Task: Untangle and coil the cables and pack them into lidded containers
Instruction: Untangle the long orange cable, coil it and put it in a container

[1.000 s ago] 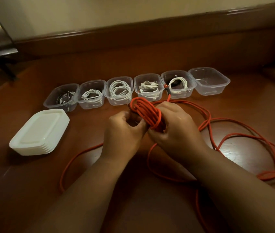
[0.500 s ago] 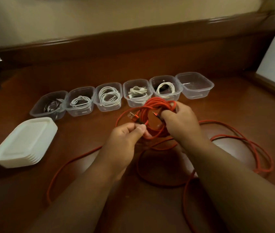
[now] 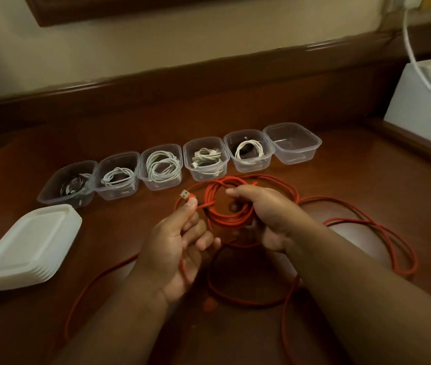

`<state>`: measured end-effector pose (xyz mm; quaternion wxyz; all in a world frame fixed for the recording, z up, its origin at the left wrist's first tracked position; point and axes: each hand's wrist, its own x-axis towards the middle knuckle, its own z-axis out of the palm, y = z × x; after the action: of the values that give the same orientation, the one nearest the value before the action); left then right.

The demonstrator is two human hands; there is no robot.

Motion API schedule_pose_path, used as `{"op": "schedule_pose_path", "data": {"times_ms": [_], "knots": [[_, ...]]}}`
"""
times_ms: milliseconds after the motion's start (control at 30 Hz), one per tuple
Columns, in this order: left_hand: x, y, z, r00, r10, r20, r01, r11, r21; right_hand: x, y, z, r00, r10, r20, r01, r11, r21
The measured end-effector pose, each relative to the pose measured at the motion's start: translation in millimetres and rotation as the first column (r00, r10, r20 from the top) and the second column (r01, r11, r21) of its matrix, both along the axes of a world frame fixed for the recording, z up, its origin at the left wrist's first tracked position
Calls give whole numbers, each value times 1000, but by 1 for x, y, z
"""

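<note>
While coiling: right hand [image 3: 267, 214] grips orange cable [image 3: 225, 206] loops | left hand [image 3: 175, 248] pinches plug end [image 3: 186, 194] for feeding | empty container [image 3: 294, 146] awaits.

no legible text, labels, brands, numbers or signs anywhere in view

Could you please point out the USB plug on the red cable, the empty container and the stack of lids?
USB plug [image 3: 184, 193]: head view, on its metal shell.
Empty container [image 3: 312, 143]: head view, on its right rim.
Stack of lids [image 3: 28, 243]: head view, on the top lid's flat middle.
</note>
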<state>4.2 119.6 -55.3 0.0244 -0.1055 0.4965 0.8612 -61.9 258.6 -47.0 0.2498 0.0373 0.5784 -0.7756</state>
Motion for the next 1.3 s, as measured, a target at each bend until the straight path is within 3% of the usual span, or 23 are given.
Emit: {"op": "schedule_pose_path", "data": {"times_ms": [100,200,300,500,633,800,1067,1167,1300], "knots": [[0,-3,1,997,-45,-59,35,986,-165,-2,1,1,999,-13,33,16,995,-94],[-4,-6,-4,980,-1,-197,-82,907,-413,1,1,2,993,-8,115,28,984,-177],[-6,-11,-4,965,38,-259,-166,853,-494,7,-3,4,988,18,151,24,962,-271],[-3,-24,-6,926,27,-378,-289,694,-660,18,-9,5,993,113,-21,-115,977,-181],[1,-27,-7,895,-3,-447,-356,599,-717,21,-7,5,977,199,-71,-209,959,-190],[10,-22,-1,780,-73,-621,-565,345,-750,23,-7,7,953,256,-160,-284,940,-189],[11,-25,-2,654,-152,-741,-708,222,-670,27,-6,9,955,245,-168,-278,937,-212],[9,-25,-2,672,-100,-734,-697,250,-672,25,-8,10,977,177,-122,-203,946,-251],[7,-17,1,771,-65,-634,-550,435,-713,17,-10,7,998,2,68,24,921,-389]]}}
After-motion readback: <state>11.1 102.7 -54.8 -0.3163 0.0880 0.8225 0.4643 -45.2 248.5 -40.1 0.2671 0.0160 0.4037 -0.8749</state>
